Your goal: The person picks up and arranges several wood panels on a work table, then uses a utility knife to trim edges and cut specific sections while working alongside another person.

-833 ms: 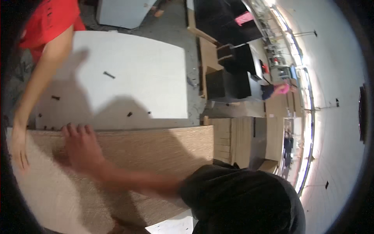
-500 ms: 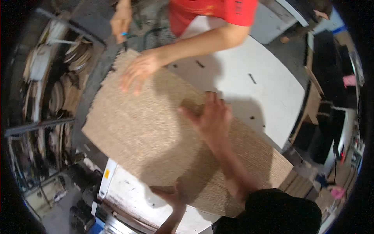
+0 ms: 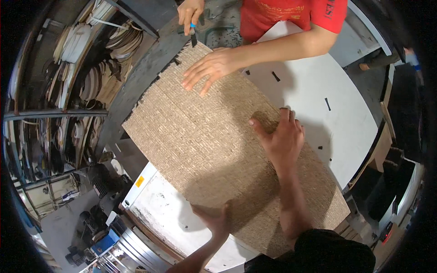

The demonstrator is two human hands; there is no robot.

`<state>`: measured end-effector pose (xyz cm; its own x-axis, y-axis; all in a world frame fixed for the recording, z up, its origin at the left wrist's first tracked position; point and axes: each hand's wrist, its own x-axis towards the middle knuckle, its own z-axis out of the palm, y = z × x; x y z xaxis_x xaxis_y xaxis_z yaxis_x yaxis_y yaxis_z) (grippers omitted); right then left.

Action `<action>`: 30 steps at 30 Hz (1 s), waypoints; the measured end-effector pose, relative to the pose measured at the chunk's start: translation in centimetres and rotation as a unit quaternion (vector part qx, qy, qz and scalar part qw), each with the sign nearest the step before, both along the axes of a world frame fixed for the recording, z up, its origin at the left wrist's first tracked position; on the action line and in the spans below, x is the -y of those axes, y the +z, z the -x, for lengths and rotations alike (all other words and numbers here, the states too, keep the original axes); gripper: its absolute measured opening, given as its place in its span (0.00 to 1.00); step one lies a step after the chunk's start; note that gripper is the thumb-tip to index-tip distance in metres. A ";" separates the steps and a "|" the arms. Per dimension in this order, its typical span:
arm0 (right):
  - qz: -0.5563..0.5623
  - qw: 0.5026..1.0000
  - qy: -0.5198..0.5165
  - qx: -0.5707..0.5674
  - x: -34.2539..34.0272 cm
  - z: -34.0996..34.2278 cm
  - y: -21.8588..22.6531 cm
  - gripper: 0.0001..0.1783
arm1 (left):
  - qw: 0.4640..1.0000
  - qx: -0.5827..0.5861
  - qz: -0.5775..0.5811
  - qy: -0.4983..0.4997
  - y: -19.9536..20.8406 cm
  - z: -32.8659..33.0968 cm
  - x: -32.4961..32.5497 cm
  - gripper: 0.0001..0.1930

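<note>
A large tan, woven-textured board [image 3: 195, 136] lies slantwise across a white tabletop. My left hand [image 3: 216, 220] grips its near edge, thumb on top and the other fingers partly hidden at the rim. My right hand [image 3: 287, 139] holds the opposite long edge, fingertips curled over it and thumb spread on the surface. Across from me, a person in a red shirt presses one flat hand [image 3: 214, 68] on the board. That person's other hand [image 3: 190, 13] holds a knife-like tool with a blue part [image 3: 193, 32] at the board's far corner. Ragged black bits line the far-left edge.
Small black scraps [image 3: 276, 76] dot the white tabletop [image 3: 346, 123]. At left, shelves [image 3: 59, 113] hold rolls and strips of edging. Machine parts [image 3: 98, 179] stand lower left. Dark panels [image 3: 400, 91] lean at the right.
The whole scene has shifted to the right in the picture and looks sharper. Both my hands keep their places on the board. The other person's tool remains by the far corner.
</note>
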<state>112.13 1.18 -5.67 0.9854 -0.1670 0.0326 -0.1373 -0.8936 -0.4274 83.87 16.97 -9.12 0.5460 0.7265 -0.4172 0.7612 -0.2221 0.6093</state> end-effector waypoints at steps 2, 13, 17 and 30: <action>-0.004 1.000 0.000 -0.004 0.0 0.0 -0.1 0.49 | 1.000 -0.028 0.008 0.006 0.3 -0.4 0.0 0.69; 0.013 1.000 -0.003 -0.003 -0.1 0.3 -0.4 0.48 | 0.999 0.034 -0.010 0.020 -0.4 0.1 0.0 0.65; 0.004 1.000 0.001 0.008 -0.3 0.2 -0.1 0.47 | 0.997 0.077 0.028 -0.008 -1.4 1.2 -0.3 0.68; 0.012 1.000 0.006 0.019 -0.1 0.4 -0.9 0.51 | 0.999 0.016 0.051 -0.001 -0.8 0.9 -0.3 0.74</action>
<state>111.75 1.24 -6.52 0.9853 -0.1544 0.0733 -0.1113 -0.9050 -0.4105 82.98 17.29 -9.89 0.5610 0.6799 -0.4723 0.7412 -0.1585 0.6523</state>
